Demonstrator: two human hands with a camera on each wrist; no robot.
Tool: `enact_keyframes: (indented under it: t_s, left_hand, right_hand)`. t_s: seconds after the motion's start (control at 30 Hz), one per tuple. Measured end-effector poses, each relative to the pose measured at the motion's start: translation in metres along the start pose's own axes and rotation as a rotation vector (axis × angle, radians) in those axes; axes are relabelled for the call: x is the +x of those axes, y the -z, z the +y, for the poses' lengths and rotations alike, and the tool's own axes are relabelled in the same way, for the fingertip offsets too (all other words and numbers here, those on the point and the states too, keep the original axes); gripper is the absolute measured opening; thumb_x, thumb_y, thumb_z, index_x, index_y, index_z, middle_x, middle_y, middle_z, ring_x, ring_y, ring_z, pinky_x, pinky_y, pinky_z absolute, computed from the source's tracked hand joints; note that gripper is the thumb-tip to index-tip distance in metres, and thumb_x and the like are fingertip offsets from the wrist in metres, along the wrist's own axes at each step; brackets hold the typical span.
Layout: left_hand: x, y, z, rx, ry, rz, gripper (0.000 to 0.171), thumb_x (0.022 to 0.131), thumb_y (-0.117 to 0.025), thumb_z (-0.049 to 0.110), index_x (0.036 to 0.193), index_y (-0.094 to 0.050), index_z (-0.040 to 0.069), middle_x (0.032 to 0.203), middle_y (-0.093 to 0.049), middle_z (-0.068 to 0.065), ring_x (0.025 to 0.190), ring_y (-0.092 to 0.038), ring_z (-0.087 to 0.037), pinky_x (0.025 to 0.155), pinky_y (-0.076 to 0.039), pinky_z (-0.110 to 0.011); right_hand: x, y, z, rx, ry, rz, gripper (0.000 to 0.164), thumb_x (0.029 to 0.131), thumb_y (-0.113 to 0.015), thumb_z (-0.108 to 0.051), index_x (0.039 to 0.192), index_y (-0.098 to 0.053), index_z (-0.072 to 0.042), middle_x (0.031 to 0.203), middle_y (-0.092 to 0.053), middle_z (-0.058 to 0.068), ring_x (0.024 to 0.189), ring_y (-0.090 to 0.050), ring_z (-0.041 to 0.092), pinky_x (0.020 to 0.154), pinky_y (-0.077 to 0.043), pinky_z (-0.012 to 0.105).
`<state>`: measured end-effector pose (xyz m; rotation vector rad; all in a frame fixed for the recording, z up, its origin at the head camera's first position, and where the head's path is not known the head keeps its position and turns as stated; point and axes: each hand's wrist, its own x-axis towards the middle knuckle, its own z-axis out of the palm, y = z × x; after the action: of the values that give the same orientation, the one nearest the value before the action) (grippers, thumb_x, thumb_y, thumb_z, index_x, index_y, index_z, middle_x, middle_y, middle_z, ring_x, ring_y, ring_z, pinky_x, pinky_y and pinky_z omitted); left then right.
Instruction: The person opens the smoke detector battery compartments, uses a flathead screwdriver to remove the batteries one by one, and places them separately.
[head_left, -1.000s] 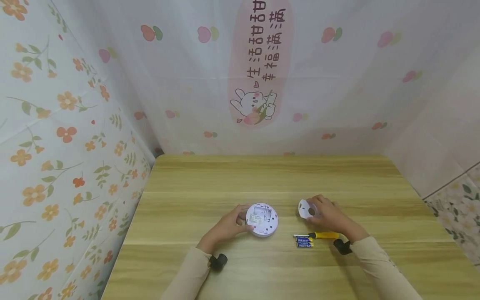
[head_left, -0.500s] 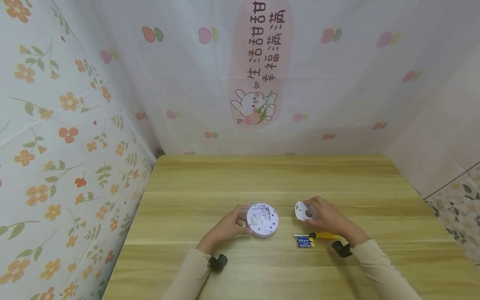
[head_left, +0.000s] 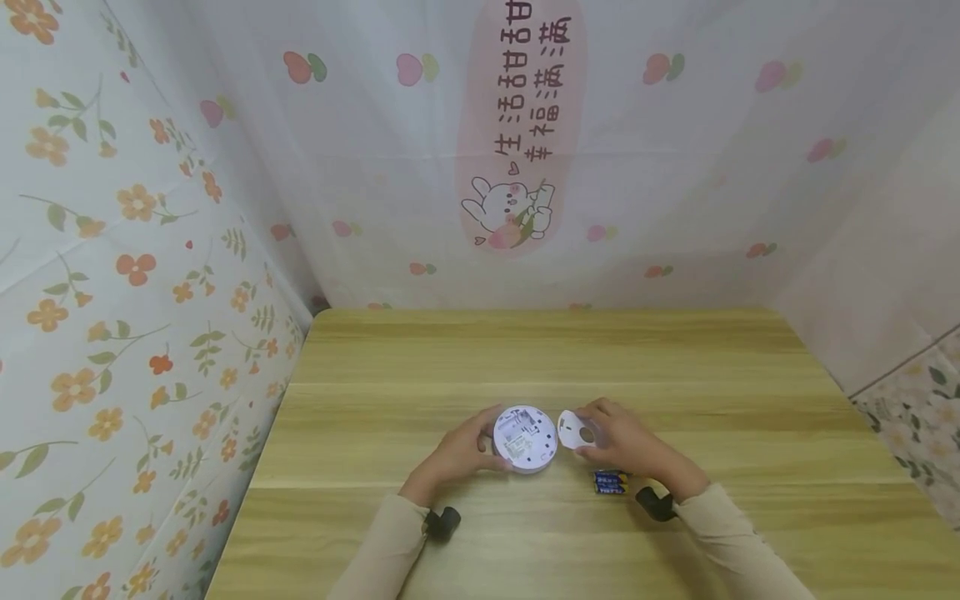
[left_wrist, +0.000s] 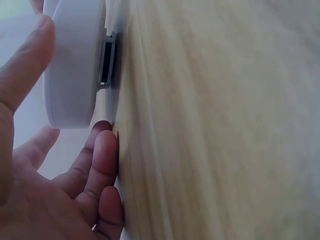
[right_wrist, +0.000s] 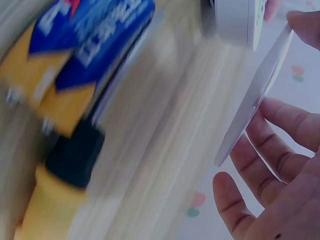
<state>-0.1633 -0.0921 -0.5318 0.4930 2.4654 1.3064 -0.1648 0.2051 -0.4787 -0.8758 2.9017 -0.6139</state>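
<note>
My left hand (head_left: 461, 450) grips a round white device (head_left: 548, 450) by its left edge, between thumb and fingers. The device's upturned face shows a battery compartment, a label and small slots. In the left wrist view, a small bracket juts from the device's side (left_wrist: 75, 65) that faces the table. Close to its right edge, my right hand (head_left: 630, 442) pinches a thin white plate (head_left: 570, 427) with a round hole. The plate is held tilted in the right wrist view, thumb on one edge and fingers behind. Whether plate and device touch, I cannot tell.
Blue-and-yellow batteries (head_left: 611, 482) lie side by side on the wooden table (head_left: 450, 358), below my right hand. Beside them is a yellow-handled screwdriver (right_wrist: 55, 205), mostly hidden by that hand in the head view. A printed curtain (head_left: 375, 167) hangs behind the table.
My right hand has brought the plate leftward, up to the device's right edge. The device has turned slightly in my left hand. The screwdriver has become covered by my right hand.
</note>
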Motion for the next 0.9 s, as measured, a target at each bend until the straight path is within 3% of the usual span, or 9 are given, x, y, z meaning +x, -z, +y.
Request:
enact_keyframes:
  t_s: [0.13,0.3,0.5,0.77,0.83,0.9]
  left_hand:
    - [-0.001,-0.001,0.002,0.011,0.008,-0.003,0.09,0.075,-0.081,0.039,0.15,-0.035,0.02,0.104,-0.059,0.002,0.081,-0.049,-0.01,0.069,-0.041,-0.022]
    - [-0.004,0.001,0.005,-0.048,0.023,0.0,0.081,0.078,-0.079,0.036,0.147,-0.04,0.019,0.11,-0.063,-0.001,0.083,-0.051,-0.01,0.072,-0.043,-0.023]
    - [-0.006,0.002,0.005,-0.089,0.039,0.02,0.076,0.078,-0.079,0.032,0.143,-0.041,0.019,0.105,-0.065,-0.005,0.08,-0.054,-0.012,0.066,-0.045,-0.024]
    - [-0.003,0.001,0.003,-0.022,0.018,0.02,0.086,0.077,-0.079,0.038,0.149,-0.035,0.022,0.111,-0.063,-0.001,0.08,-0.051,-0.009,0.071,-0.044,-0.023]
    - [-0.002,0.0,0.005,0.004,0.019,0.02,0.088,0.075,-0.08,0.04,0.149,-0.036,0.023,0.116,-0.062,-0.001,0.083,-0.053,-0.013,0.075,-0.046,-0.029]
    - [-0.002,-0.001,0.006,0.036,0.022,0.018,0.09,0.074,-0.081,0.042,0.149,-0.035,0.026,0.129,-0.059,-0.002,0.097,-0.058,-0.019,0.087,-0.048,-0.038]
  right_hand:
    - [0.003,-0.006,-0.007,0.016,0.025,-0.013,0.057,0.078,-0.077,-0.029,0.124,-0.06,0.001,0.113,-0.06,0.012,0.102,-0.059,0.029,0.09,-0.05,0.049]
    - [0.009,-0.01,-0.014,0.018,0.054,0.01,0.056,0.079,-0.077,-0.029,0.124,-0.06,-0.001,0.112,-0.06,0.011,0.102,-0.059,0.027,0.089,-0.05,0.047]
    - [0.019,-0.014,-0.024,0.012,0.099,0.005,0.057,0.079,-0.076,-0.031,0.124,-0.061,0.0,0.113,-0.061,0.011,0.102,-0.06,0.026,0.09,-0.051,0.045]
    - [0.029,-0.017,-0.035,0.011,0.134,-0.008,0.056,0.08,-0.076,-0.031,0.124,-0.06,0.0,0.113,-0.06,0.009,0.1,-0.059,0.021,0.089,-0.051,0.039]
    - [0.032,-0.018,-0.038,0.005,0.141,-0.005,0.055,0.08,-0.076,-0.031,0.124,-0.06,0.0,0.112,-0.06,0.009,0.099,-0.058,0.02,0.088,-0.051,0.039]
    - [0.036,-0.018,-0.042,0.0,0.146,-0.003,0.055,0.08,-0.075,-0.031,0.124,-0.061,0.0,0.112,-0.06,0.009,0.1,-0.058,0.021,0.088,-0.051,0.039]
